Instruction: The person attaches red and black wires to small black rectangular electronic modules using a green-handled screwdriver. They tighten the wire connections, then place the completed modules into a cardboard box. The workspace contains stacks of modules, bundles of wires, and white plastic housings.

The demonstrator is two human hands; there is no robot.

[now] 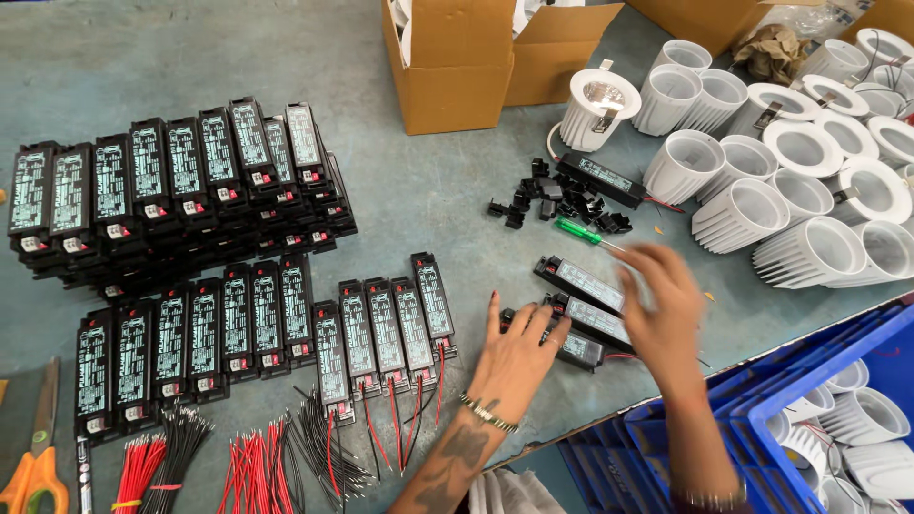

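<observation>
From my remote seat I watch the left hand point(514, 357) lie flat on the grey desk point(419, 200), its fingers spread apart and their tips touching a black driver box point(571, 345). The right hand point(662, 305), at about 2 o'clock from the left one, hovers blurred over two more black driver boxes point(583, 286); its fingers look loosely open and hold nothing (though the blur keeps me from being sure). At 9 o'clock from the hands runs a row of wired drivers point(381, 333), their red and black leads trailing toward me, with cut wire bundles point(248, 462) and orange-handled scissors point(33, 466) beside them. A blue crate point(762, 419) sits at 4 o'clock. Farther off, at 12 o'clock, lie a green screwdriver point(579, 230) and small black clips point(552, 195); stacked drivers point(181, 190), white lamp housings point(800, 190) and a cardboard box point(457, 71) lie beyond.
</observation>
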